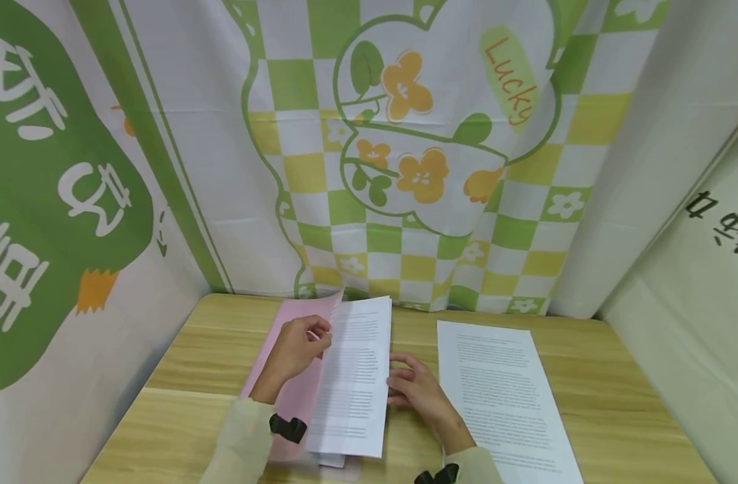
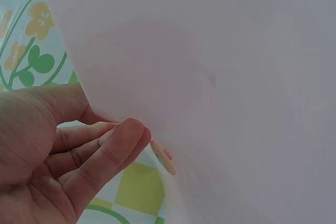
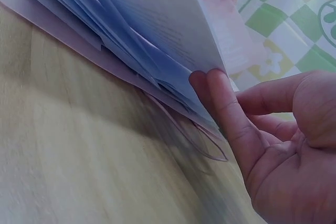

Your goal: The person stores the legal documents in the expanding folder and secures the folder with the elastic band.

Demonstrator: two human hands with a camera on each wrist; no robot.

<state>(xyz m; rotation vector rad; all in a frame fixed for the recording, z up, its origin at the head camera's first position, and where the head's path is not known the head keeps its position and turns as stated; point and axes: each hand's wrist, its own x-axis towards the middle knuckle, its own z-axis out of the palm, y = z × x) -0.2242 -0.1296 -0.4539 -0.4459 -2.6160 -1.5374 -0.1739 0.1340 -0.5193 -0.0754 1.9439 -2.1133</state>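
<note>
A: Quick one: where's the pink folder (image 1: 308,308)?

B: On the counter (image 1: 181,376), a bit L of ctr, far end up near the curtain (image 1: 284,154). Its raised cover (image 2: 210,77) is tilted up; printed pgs (image 1: 359,376) stand angled inside.

A: L hand (image 1: 299,343)?

B: At the cover's free edge, up toward the far end. Wrist cam: thumb & finger closed to a pinch on that thin edge, other fingers bent below. Small oval tag (image 2: 164,158) just beside the fingertips; can't tell what it's stuck to.

A: And R hand (image 1: 420,393)?

B: At the R edge of the pgs, approx midway along. Fingertips on both faces, so barely any gap, just the paper btwn them. Rest of the fingers loosely bent. Can't tell how many pgs it's got.

A: Anything else by the folder?

B: Thin pink cord loop (image 3: 215,158) sticking out from its edge, lower R in the R wrist view. More bluish leaves fanned btwn the pgs and the folder's back.

A: Other stuff?

B: Loose printed sheet (image 1: 496,383) flat on the counter, R of the folder & well apart from it; R forearm crosses its L edge in the head view. Pale sleeves (image 1: 238,437), black strap (image 1: 289,428) at the L wrist. Curtain's green/yellow checks, flowers, reads "Lucky".
</note>
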